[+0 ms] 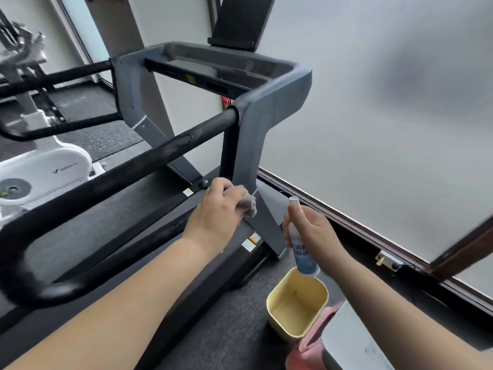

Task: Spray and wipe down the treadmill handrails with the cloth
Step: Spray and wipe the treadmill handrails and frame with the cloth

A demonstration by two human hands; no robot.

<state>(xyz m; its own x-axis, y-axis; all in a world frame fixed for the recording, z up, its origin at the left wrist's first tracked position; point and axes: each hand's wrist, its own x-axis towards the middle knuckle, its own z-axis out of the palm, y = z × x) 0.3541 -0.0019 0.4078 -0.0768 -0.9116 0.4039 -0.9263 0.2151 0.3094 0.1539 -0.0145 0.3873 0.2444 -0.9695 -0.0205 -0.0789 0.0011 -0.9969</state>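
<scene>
Standing by the treadmill (pixel 160 209) here. The person's left hand (pixel 216 209) is bunched around a grey cloth (pixel 249 202), pressing it against the lower part of the grey upright post (pixel 253 145) on the window side, right where the post meets the deck. Most of the cloth is buried under the fingers, only a ragged edge pokes out. The right hand (pixel 312 231) is wrapped around a small spray bottle (pixel 300 244), held upright just beside the post, white nozzle on top. The label has blue print but the fingers cover half of it and I can't read it.

The near black handrail (pixel 149 161) runs across from the post and curves off toward the bottom left, where it goes blurry. The far handrail (pixel 53 76) is partly hidden behind the frame. A yellow bin (pixel 272 313) sits on the floor below the bottle, with something pink (pixel 306 343) next to it, cut off by the edge. The console (pixel 241 22) up top is also cropped.
</scene>
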